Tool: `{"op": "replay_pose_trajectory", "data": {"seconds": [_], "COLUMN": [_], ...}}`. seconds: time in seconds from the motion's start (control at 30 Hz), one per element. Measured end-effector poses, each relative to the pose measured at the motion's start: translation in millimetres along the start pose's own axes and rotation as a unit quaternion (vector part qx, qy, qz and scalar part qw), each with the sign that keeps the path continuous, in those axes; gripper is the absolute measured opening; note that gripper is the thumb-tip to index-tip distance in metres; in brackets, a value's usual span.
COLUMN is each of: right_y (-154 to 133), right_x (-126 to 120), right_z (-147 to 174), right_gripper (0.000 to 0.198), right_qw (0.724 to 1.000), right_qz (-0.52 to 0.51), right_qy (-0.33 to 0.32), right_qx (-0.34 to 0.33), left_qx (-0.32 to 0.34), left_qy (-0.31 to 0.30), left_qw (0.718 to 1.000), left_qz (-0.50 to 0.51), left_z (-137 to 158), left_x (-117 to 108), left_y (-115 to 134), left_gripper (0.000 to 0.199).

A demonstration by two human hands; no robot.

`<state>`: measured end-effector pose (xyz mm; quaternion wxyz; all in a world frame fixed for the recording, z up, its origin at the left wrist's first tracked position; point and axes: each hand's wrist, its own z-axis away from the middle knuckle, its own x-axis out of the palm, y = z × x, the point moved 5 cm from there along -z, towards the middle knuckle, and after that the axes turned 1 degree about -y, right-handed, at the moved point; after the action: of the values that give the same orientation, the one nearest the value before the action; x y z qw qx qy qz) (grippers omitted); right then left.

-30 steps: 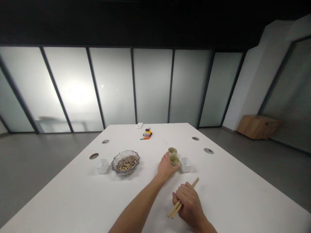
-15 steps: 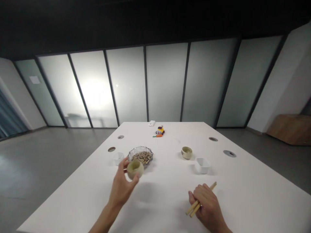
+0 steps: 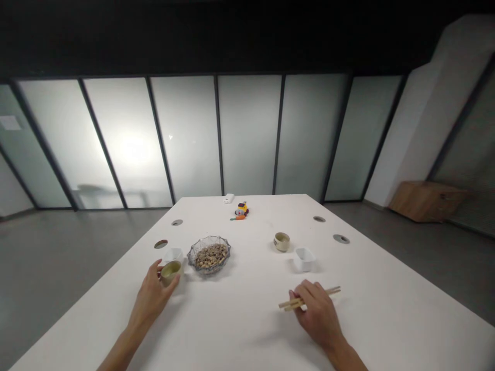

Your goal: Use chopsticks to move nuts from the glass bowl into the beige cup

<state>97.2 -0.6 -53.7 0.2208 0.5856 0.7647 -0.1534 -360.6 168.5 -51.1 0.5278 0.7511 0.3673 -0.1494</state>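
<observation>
My left hand [image 3: 154, 292] is closed round a small greenish cup [image 3: 170, 272], fingers on its far left side and thumb on its near right. Just behind the cup is a white plastic container [image 3: 174, 254], partly covered by it. To the right lies a scalloped glass bowl [image 3: 190, 263] with seeds [image 3: 211, 255] in it. A pair of chopsticks [image 3: 290, 304] is gripped in my right hand [image 3: 315, 309], held almost level above the white table [image 3: 232, 319]. Beyond that hand stand a second white container [image 3: 304, 260] and another small cup [image 3: 282, 242], both upright.
Farther back on the table are a yellow toy car [image 3: 242, 208], an orange toy carrot [image 3: 238, 218] and a white box-like object [image 3: 229, 198]. Round cable holes [image 3: 161, 244] run along both sides. A wooden cabinet [image 3: 423, 201] stands on the floor at right.
My left hand has carried the cup left and lower, from in front of the glass bowl to before the white container. My right hand has turned the chopsticks flatter. The view has shifted right.
</observation>
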Motion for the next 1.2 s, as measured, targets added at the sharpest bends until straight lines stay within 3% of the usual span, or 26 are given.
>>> {"op": "replay_pose_trajectory", "data": {"seconds": [0.1,0.27,0.4,0.53,0.63,0.77,0.97,1.03,1.1,1.13,1.2], "right_y": [41.5,96.5,110.2,110.3,85.0,7.5,-119.8,-147.5,-164.8,-169.1,-170.4], "right_x": [2.8,21.9,45.4,62.0,68.7,74.5,109.1,122.1,126.8,124.9,112.9], "right_z": [-8.3,-27.2,-26.7,-20.3,-19.4,-19.3,-41.4,-58.1,-76.6,-86.1,-105.7], "right_gripper": [0.019,0.043,0.039,0.031,0.026,0.028,0.043,0.05,0.057,0.052,0.022], "right_qw": [0.99,0.932,0.914,0.933,0.967,0.993,0.975,0.97,0.971,0.973,0.972], "right_qz": [0.092,0.197,0.181,0.159,0.097,-0.04,-0.112,-0.117,-0.133,-0.147,-0.189], "right_qy": [-0.03,-0.186,-0.266,-0.242,-0.177,-0.107,-0.188,-0.21,-0.192,-0.167,-0.099], "right_qx": [0.098,0.242,0.246,0.212,0.157,0.04,-0.031,-0.036,-0.052,-0.064,-0.101], "left_qx": [0.006,0.014,0.015,0.004,-0.01,-0.011,-0.009,-0.006,-0.003,0.0,0.01], "left_qy": [-0.017,-0.028,-0.033,-0.035,-0.043,-0.047,-0.016,0.013,0.042,0.05,0.059], "left_qw": [1.0,0.999,0.998,0.996,0.994,0.992,0.991,0.992,0.992,0.993,0.993], "left_qz": [0.01,0.043,0.058,0.08,0.096,0.121,0.132,0.127,0.117,0.111,0.099], "left_z": [-1.8,-1.2,1.6,3.4,4.1,6.1,5.7,4.7,4.8,5.5,7.6], "left_x": [6.6,14.0,18.6,23.1,25.2,25.2,31.1,31.7,30.8,30.3,29.3], "left_y": [-6.9,-12.4,-14.8,-18.7,-20.3,-18.9,-27.1,-32.1,-35.9,-37.0,-37.0], "left_gripper": [0.097,0.091,0.088,0.089,0.091,0.08,0.082,0.084,0.082,0.081,0.075]}}
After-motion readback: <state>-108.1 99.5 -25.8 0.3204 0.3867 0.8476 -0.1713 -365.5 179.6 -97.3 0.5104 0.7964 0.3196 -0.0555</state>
